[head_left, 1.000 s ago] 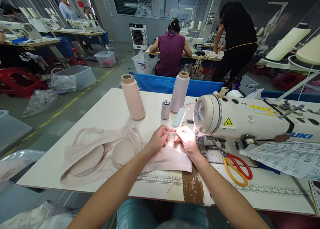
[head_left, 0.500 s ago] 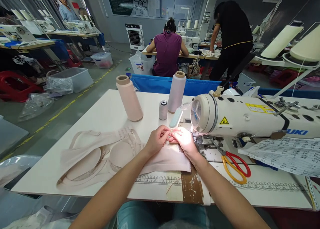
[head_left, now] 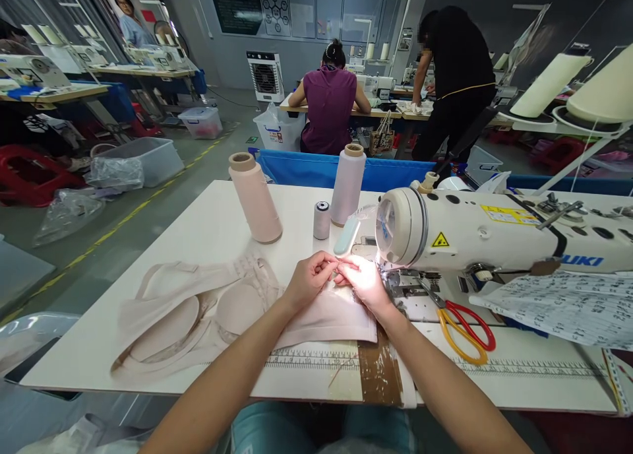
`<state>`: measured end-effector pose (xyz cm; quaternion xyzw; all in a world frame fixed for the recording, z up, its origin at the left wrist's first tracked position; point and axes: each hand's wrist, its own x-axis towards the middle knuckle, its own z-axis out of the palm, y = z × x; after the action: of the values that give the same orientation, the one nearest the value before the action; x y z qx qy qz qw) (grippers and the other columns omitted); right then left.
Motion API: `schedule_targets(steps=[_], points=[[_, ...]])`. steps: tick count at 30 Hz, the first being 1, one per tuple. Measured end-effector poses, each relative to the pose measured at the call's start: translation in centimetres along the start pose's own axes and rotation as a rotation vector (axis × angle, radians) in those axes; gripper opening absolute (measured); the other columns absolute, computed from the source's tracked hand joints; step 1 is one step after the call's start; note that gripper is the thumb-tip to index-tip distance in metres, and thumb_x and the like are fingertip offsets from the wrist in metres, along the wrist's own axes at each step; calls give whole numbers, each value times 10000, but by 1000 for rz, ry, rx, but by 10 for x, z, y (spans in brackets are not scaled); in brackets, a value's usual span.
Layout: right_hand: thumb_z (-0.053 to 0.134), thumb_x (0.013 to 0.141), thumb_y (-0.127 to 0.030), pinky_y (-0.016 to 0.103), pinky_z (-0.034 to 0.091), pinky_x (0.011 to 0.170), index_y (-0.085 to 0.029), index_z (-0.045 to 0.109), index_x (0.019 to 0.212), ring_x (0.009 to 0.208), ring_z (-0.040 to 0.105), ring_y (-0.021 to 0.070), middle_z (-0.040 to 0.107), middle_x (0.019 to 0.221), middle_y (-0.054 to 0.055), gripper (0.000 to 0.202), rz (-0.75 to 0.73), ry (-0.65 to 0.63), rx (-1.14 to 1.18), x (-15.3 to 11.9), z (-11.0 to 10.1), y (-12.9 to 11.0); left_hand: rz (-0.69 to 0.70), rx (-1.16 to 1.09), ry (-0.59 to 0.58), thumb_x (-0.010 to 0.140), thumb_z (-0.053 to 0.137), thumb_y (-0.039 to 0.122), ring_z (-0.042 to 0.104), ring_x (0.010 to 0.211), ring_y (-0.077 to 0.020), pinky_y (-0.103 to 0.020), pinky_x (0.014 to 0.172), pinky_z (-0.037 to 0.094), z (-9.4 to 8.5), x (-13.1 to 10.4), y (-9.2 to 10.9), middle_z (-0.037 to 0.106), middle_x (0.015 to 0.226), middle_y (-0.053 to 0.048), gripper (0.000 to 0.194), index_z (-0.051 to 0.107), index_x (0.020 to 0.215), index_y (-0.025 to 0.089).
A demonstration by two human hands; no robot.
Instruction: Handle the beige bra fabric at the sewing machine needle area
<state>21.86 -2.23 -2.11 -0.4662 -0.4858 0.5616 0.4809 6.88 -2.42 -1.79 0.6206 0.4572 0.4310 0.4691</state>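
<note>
Pinching the beige bra fabric (head_left: 330, 312) at frame center, the left hand (head_left: 310, 279) and right hand (head_left: 366, 281) meet fingertip-to-fingertip beside the Juki sewing machine (head_left: 487, 233), seemingly aligning an edge.

The desk (head_left: 198, 229) is bare on the left. The sewing machine (head_left: 475, 233) blocks the right, spools (head_left: 254, 196) stand behind, and scissors (head_left: 462, 328) maybe lie flat.

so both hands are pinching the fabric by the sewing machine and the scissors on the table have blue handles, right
Not quite: the head view shows the scissors have red and yellow handles, not blue. The rest holds: the left hand and right hand meet on the fabric beside the sewing machine, and the scissors lie on the table.
</note>
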Motion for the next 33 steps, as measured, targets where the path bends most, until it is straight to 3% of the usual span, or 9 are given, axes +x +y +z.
schedule_targets(steps=[7, 12, 17, 26, 33], points=[[757, 636, -425, 279, 589, 560, -142, 658, 736, 520, 659, 157, 672, 570, 26, 316, 71, -48, 21, 1, -2, 0, -5, 12, -1, 826, 547, 360, 387, 447, -75, -192, 446, 294, -1, 0, 0, 519, 554, 45, 211, 656, 852, 182], [763, 631, -400, 212, 557, 530, -133, 665, 662, 494, 629, 113, 653, 546, 14, 286, 76, -75, 7, 1, -3, 0, -5, 28, -23, 825, 549, 330, 386, 457, -76, -190, 449, 292, -2, 1, -1, 517, 549, 46, 200, 681, 869, 186], [747, 652, -386, 235, 565, 549, -137, 669, 628, 503, 633, 121, 666, 561, 24, 262, 95, -113, 2, -1, -4, -4, 15, 74, -22, 824, 552, 305, 452, 489, -100, -200, 468, 320, -3, 2, -1, 583, 569, 26, 191, 714, 847, 206], [737, 655, -405, 224, 555, 570, -135, 679, 643, 518, 633, 110, 674, 577, 24, 277, 146, -200, 27, -2, -9, -7, 290, 338, -28, 851, 519, 208, 622, 745, -167, -253, 699, 444, -7, 1, -1, 713, 831, -40, 205, 721, 881, 222], [773, 618, -397, 233, 565, 571, -127, 668, 720, 524, 636, 111, 674, 600, 21, 307, 157, -169, 62, -1, -7, -5, 326, 383, -16, 861, 512, 200, 618, 731, -163, -249, 684, 439, -7, 1, -2, 709, 815, -44, 198, 709, 876, 212]])
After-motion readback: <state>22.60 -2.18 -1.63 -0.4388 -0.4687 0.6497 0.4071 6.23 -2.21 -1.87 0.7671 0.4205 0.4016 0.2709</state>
